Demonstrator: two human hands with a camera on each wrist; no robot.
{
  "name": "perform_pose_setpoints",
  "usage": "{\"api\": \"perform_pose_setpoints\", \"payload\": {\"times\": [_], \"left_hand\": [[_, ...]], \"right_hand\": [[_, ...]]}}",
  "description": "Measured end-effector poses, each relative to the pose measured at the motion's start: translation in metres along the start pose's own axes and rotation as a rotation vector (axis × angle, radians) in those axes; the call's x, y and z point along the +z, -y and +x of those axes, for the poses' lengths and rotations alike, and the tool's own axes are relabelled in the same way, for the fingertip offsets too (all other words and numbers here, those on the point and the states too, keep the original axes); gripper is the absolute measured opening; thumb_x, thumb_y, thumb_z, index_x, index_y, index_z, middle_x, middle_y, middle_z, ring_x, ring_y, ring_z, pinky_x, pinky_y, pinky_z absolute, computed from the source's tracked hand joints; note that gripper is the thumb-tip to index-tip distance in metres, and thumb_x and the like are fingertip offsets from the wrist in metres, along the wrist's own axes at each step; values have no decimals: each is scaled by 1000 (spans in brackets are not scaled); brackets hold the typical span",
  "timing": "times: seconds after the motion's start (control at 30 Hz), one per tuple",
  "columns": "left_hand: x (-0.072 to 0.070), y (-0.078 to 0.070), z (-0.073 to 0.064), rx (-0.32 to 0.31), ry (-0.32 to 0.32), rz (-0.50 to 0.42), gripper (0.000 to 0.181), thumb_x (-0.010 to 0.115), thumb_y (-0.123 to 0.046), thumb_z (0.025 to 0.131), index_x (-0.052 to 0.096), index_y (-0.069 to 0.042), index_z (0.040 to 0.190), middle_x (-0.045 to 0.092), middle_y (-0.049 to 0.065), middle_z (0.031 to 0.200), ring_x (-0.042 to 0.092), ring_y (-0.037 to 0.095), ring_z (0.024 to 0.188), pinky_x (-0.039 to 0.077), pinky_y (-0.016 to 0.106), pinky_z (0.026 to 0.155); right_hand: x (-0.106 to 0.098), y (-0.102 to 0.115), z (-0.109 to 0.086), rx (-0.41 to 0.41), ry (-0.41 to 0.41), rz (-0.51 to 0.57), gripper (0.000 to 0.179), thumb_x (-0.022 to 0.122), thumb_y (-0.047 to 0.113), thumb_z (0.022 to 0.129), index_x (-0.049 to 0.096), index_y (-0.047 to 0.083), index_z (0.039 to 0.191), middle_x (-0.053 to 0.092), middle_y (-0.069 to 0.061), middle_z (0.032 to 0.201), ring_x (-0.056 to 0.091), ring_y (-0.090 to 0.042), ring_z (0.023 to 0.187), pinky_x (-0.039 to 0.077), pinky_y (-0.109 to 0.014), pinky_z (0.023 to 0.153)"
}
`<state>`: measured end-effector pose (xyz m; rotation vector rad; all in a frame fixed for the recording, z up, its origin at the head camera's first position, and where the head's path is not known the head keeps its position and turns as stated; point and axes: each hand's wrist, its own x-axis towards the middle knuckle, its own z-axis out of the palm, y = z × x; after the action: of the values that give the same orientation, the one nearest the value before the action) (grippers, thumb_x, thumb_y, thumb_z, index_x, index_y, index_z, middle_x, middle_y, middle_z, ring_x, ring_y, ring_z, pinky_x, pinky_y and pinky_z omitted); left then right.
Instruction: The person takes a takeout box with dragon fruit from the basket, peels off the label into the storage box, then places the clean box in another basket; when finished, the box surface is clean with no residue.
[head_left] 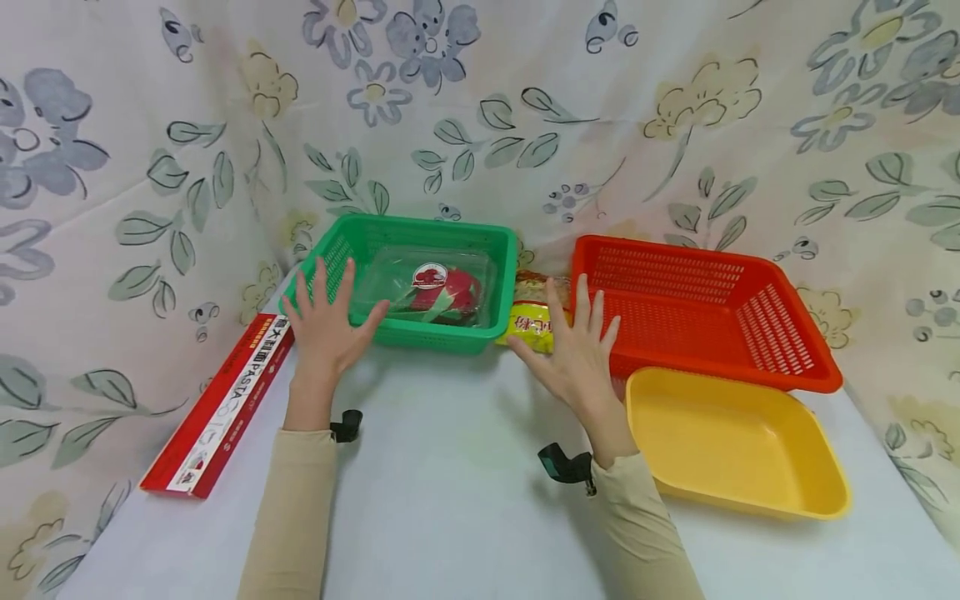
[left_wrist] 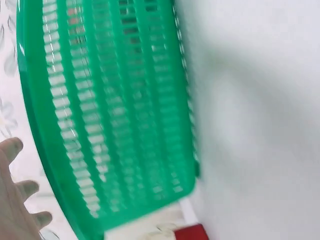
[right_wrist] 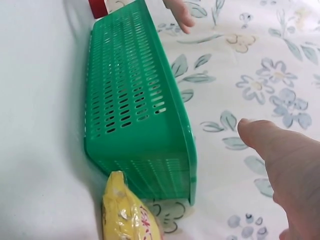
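Above the white table (head_left: 442, 500), both hands spread wide

Beside the green basket (head_left: 427, 337), I see the left hand (head_left: 326, 333) raised palm-down, its fingers straight and fanned well apart. From where I'm standing it covers the basket's near left corner, but the left wrist view shows the fingertips clear of the green rim. The right hand (head_left: 577, 358) is just as open, thumb held out and fingers apart, up in front of the gap between the two baskets. Neither hand is holding anything. Beige sleeves (head_left: 296, 508) reach down to both wrists, and a small black device (head_left: 566, 467) sits at each one.

Past the fingers, the green basket stands upright with a clear plastic box (head_left: 375, 287) inside, and a pink dragon fruit (head_left: 453, 293) shows through under a round label. A yellow packet (head_left: 531, 327) lies between that basket and the red basket (head_left: 660, 317). Right in front of the red one is a yellow tray (head_left: 735, 442); I can't tell whether they touch. Off to the left, a red pasta box (head_left: 217, 408) lies at a slant. Flowered cloth (head_left: 480, 50) hangs behind everything.
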<state>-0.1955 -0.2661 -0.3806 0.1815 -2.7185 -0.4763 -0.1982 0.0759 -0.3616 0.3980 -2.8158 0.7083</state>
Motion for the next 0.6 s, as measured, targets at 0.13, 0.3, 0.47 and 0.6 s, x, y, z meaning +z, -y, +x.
{"api": "perform_pose_setpoints", "payload": {"times": [0.13, 0.3, 0.47, 0.6], "left_hand": [[-2, 19, -2, -70, -31, -30, 89, 30, -78, 90, 7, -28, 160, -12, 10, 165, -13, 43, 147, -10, 69, 109], [4, 36, -4, -119, -72, -102, 87, 33, -75, 91, 9, -27, 160, -12, 7, 165, -14, 41, 147, -5, 68, 111], [9, 47, -1, -155, -95, -185, 85, 38, -72, 92, 12, -28, 160, -9, 6, 165, -6, 44, 147, 10, 73, 109], [11, 51, 2, -169, -133, -295, 85, 48, -67, 91, 18, -26, 159, -8, 2, 165, -2, 40, 148, 17, 72, 108]], "right_hand": [[3, -1, -1, 4, 10, 10, 97, 59, 65, 85, 13, 24, 160, -9, -13, 164, -8, -42, 148, -6, -71, 109], [6, -1, -3, 6, 33, 11, 97, 60, 65, 85, 13, 24, 160, -8, -14, 164, -6, -44, 147, -4, -72, 109], [8, 0, -3, -12, 24, 15, 97, 61, 64, 85, 13, 24, 160, -7, -15, 164, -7, -42, 147, -3, -72, 109], [6, 1, -1, -37, 16, 27, 97, 61, 62, 86, 15, 21, 160, -9, -13, 164, -7, -42, 148, -4, -71, 110]]}}
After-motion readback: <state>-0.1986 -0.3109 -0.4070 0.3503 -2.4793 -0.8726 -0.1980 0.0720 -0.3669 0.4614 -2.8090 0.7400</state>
